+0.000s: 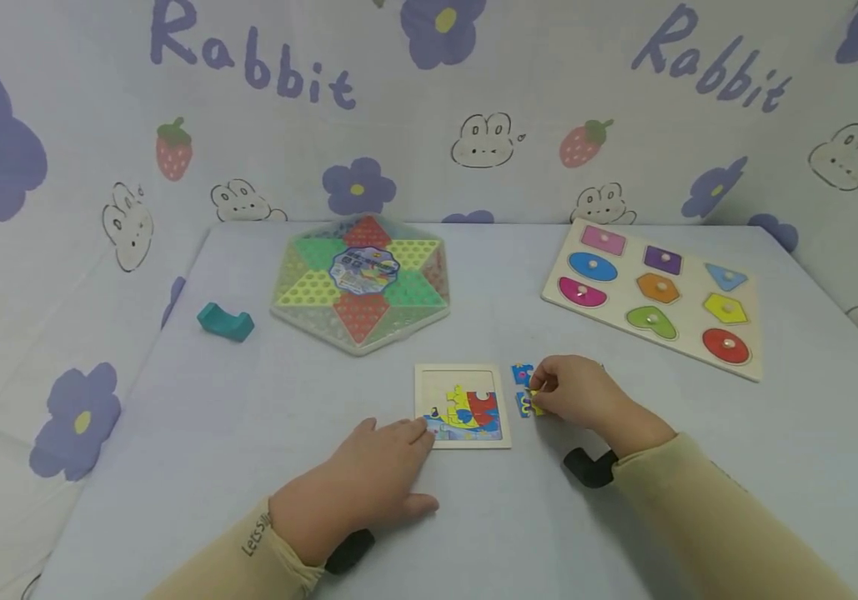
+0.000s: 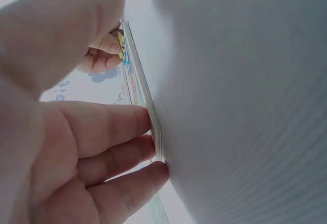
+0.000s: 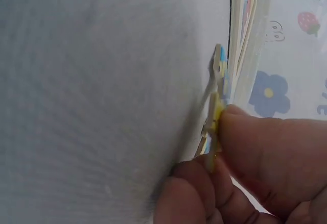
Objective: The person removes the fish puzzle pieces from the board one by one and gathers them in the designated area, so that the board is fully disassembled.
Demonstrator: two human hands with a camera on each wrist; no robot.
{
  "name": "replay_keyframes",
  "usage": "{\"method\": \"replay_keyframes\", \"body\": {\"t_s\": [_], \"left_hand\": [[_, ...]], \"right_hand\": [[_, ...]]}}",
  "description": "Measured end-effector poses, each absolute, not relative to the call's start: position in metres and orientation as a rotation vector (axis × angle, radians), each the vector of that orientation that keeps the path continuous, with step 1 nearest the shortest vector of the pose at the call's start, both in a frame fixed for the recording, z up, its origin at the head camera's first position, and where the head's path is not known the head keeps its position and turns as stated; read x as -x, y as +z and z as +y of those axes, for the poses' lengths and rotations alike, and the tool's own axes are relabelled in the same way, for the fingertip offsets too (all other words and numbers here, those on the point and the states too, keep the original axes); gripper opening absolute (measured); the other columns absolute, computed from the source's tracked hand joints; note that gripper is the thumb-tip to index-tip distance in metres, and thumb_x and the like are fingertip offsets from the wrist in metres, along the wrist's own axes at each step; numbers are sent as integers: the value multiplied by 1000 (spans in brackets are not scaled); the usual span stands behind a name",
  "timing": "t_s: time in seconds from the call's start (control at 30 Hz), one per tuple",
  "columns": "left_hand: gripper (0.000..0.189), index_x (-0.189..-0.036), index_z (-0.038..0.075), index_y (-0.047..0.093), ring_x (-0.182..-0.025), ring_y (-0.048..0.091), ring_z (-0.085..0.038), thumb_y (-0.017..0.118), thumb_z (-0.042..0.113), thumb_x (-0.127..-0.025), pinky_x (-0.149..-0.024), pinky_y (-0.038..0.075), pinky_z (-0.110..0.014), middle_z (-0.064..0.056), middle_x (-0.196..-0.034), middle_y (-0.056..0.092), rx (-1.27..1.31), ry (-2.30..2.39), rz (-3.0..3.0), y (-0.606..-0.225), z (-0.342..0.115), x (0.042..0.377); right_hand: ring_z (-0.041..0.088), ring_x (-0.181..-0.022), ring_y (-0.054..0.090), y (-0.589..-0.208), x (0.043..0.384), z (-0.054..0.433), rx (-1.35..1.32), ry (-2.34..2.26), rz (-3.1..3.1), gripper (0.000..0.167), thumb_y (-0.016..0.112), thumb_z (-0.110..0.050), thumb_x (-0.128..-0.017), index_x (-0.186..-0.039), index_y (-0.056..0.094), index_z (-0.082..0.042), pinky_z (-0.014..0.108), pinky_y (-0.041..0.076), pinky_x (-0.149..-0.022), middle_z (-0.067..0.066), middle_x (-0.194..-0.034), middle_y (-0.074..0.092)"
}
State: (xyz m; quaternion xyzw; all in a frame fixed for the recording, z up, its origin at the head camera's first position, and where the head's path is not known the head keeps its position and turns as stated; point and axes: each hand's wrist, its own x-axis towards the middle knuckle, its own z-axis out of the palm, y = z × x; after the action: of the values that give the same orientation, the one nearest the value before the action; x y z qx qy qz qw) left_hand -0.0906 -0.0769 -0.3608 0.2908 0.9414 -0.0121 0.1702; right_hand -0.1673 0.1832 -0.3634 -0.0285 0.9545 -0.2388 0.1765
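Observation:
A small wooden jigsaw tray [image 1: 436,385] lies on the table, its lower part filled with yellow, red and blue pieces. At its left edge rests my left hand [image 1: 372,475], fingers fairly straight and thumb spread away; the fingertips [image 2: 143,119] touch the tray's side. To the right of the tray, my right hand [image 1: 582,393] pinches a yellow jigsaw piece [image 3: 215,114] between thumb and curled fingers, low over the tabletop. Beside those fingers are a blue jigsaw piece [image 1: 522,373] and a blue-and-yellow one [image 1: 523,406], partly overlapped by the hand in the head view.
A hexagonal Chinese checkers board [image 1: 361,321] lies at the back left, with a teal curved block [image 1: 225,322] left of it. At the back right is a wooden shape board [image 1: 616,312] with knobbed pieces. A patterned cloth [image 1: 413,125] hangs behind the table.

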Motion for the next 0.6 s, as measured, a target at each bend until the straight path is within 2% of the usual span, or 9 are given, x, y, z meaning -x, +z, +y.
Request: {"method": "replay_keyframes", "body": {"t_s": [0.27, 0.6], "left_hand": [[78, -145, 10, 45, -138, 42, -20, 61, 59, -86, -109, 35, -53, -5, -150, 44, -828, -27, 2667, -361, -77, 92], [74, -142, 9, 48, -135, 46, -20, 60, 58, -88, -106, 38, -53, -5, -147, 48, -850, -13, 2699, -361, -76, 91]], "right_hand": [[19, -75, 54, -353, 164, 175, 132, -536, 2771, 15, 68, -18, -89, -97, 66, -6, 28, 46, -62, 6, -83, 61], [17, -80, 55, -355, 164, 121, 283, -493, 2689, 29, 73, -24, -86, -112, 69, -10, 28, 51, -71, 2, -87, 64]]}}
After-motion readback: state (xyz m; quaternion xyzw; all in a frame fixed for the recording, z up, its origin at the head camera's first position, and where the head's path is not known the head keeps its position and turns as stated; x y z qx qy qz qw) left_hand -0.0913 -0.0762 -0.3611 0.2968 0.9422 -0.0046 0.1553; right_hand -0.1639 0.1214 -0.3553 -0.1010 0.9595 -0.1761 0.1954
